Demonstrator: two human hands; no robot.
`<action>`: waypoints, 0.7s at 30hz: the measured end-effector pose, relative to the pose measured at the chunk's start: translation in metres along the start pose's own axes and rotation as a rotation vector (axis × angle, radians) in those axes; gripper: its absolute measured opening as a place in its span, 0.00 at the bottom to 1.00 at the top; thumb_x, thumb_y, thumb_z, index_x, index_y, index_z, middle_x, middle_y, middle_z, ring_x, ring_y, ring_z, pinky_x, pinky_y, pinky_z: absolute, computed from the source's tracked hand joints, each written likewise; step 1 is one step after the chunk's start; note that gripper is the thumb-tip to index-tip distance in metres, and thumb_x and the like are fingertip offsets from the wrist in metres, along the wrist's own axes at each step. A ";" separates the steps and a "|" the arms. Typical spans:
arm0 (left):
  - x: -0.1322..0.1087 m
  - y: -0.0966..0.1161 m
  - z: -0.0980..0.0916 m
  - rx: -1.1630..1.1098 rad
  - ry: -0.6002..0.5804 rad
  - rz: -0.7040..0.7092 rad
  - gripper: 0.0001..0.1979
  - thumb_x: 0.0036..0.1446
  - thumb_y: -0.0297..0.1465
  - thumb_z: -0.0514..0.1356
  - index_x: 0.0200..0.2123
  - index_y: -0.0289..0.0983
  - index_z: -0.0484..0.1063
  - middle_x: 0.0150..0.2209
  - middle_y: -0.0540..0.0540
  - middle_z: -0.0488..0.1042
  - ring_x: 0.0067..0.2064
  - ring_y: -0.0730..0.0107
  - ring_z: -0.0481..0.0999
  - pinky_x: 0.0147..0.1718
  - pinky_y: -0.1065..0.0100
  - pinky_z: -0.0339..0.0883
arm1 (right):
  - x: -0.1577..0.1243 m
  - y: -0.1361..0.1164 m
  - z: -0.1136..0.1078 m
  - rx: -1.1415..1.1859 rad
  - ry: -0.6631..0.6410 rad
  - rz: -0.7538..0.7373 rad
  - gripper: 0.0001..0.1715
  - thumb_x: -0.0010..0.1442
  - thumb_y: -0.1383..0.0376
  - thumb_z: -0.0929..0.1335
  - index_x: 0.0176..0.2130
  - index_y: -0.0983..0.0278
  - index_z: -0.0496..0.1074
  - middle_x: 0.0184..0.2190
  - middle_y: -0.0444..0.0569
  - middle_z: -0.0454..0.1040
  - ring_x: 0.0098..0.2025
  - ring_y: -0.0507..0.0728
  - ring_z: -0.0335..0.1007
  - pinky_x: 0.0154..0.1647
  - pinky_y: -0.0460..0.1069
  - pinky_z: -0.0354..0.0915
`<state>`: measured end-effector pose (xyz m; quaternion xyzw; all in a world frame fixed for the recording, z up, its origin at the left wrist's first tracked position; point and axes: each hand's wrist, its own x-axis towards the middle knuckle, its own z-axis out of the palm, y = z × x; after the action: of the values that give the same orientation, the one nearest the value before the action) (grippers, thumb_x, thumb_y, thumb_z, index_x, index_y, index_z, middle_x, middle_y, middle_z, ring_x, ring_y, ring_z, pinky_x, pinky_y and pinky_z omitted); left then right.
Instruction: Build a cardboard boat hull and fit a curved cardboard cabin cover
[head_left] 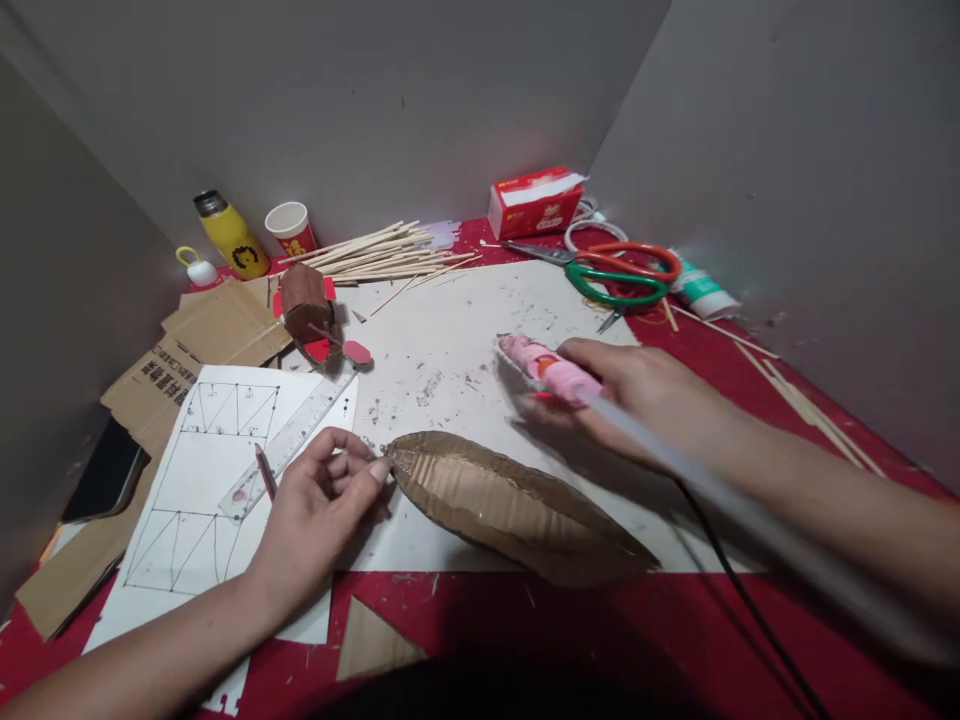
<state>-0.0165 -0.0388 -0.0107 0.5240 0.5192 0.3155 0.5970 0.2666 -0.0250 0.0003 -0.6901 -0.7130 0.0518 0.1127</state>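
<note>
A boat-shaped cardboard hull (480, 490), pointed at both ends, rests on the white board (450, 340) in front of me. At its left tip my left hand (337, 490) pinches the cardboard between thumb and fingers. My right hand (630, 390) grips a pink-wrapped hot glue gun (551, 372) above the board, its nozzle toward the upper left. A clear glue stick (637, 430) trails out of its back, blurred, and a black cord (720, 550) hangs below. Under my left wrist lie a paper with drawn triangles (195, 470), a ruler (300, 430) and a pencil (265, 472).
Behind stand a yellow bottle (236, 240), a paper cup (291, 230), wooden sticks (382, 252) and a red tissue box (536, 203). Orange-and-green-handled scissors (622, 275) lie at right. A small brown cardboard model (306, 310) sits near cardboard scraps (225, 325) at left.
</note>
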 end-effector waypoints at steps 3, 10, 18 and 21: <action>-0.006 0.004 0.000 0.074 -0.023 -0.053 0.16 0.57 0.41 0.61 0.27 0.36 0.64 0.22 0.52 0.70 0.24 0.76 0.70 0.26 0.73 0.64 | 0.005 0.013 -0.002 -0.223 -0.116 0.104 0.18 0.57 0.49 0.63 0.34 0.61 0.64 0.30 0.54 0.75 0.29 0.60 0.69 0.24 0.49 0.51; -0.013 0.003 0.008 0.223 -0.149 -0.175 0.19 0.58 0.44 0.59 0.24 0.36 0.66 0.18 0.53 0.65 0.19 0.77 0.68 0.20 0.74 0.59 | -0.011 0.034 -0.032 -0.301 -0.312 0.125 0.24 0.59 0.45 0.63 0.26 0.61 0.67 0.26 0.52 0.74 0.24 0.55 0.63 0.24 0.49 0.51; 0.005 0.009 0.013 0.290 -0.115 -0.138 0.16 0.55 0.41 0.60 0.23 0.36 0.66 0.17 0.53 0.65 0.18 0.77 0.63 0.18 0.74 0.52 | -0.010 -0.023 -0.031 0.277 -0.099 -0.306 0.19 0.59 0.54 0.66 0.42 0.65 0.74 0.36 0.53 0.77 0.36 0.59 0.72 0.37 0.51 0.63; 0.016 0.019 0.010 0.348 -0.088 -0.081 0.14 0.54 0.38 0.60 0.23 0.35 0.67 0.18 0.52 0.66 0.20 0.76 0.62 0.19 0.73 0.53 | 0.013 -0.051 -0.016 0.264 -0.244 -0.375 0.18 0.59 0.57 0.66 0.44 0.67 0.75 0.38 0.55 0.77 0.39 0.59 0.71 0.38 0.50 0.62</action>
<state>0.0003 -0.0225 0.0015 0.6113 0.5598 0.1734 0.5318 0.2207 -0.0158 0.0281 -0.5139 -0.8237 0.2057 0.1226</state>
